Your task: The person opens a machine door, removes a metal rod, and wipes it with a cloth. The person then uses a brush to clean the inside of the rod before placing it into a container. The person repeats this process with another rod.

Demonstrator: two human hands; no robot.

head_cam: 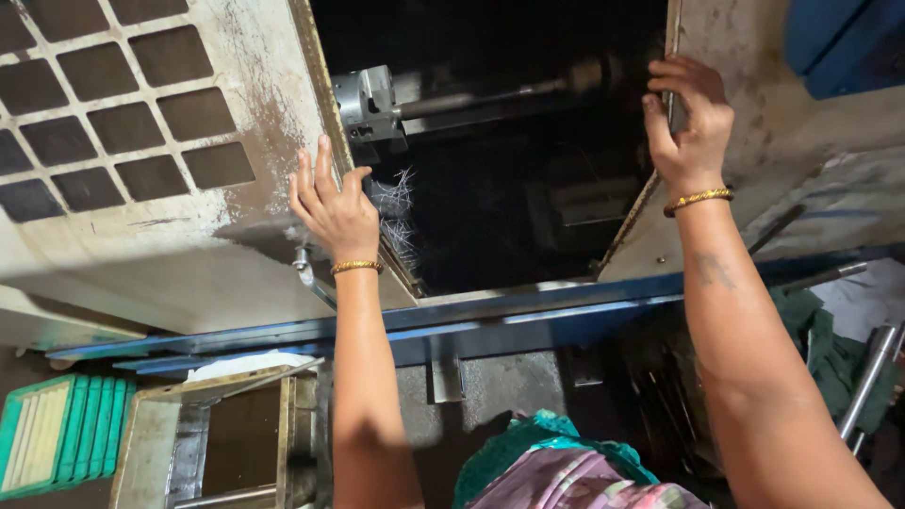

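My left hand [332, 209] lies flat against the edge of the left sliding door [189, 245], a worn white panel with a grid of dark window squares. My right hand [686, 121] curls its fingers around the edge of the right door panel [754, 141]. Between the two doors is the dark inside of a machine, where a metal chuck block [370, 102] carries a long steel bar [490, 94]. Curly metal shavings [401, 212] hang just right of my left hand. Both wrists wear gold bangles.
A blue rail [528, 316] runs below the doors. A green slatted crate [57, 434] and an open metal box [222, 438] sit at the lower left. Steel rods [872, 372] and a green cloth [811, 330] lie at the right.
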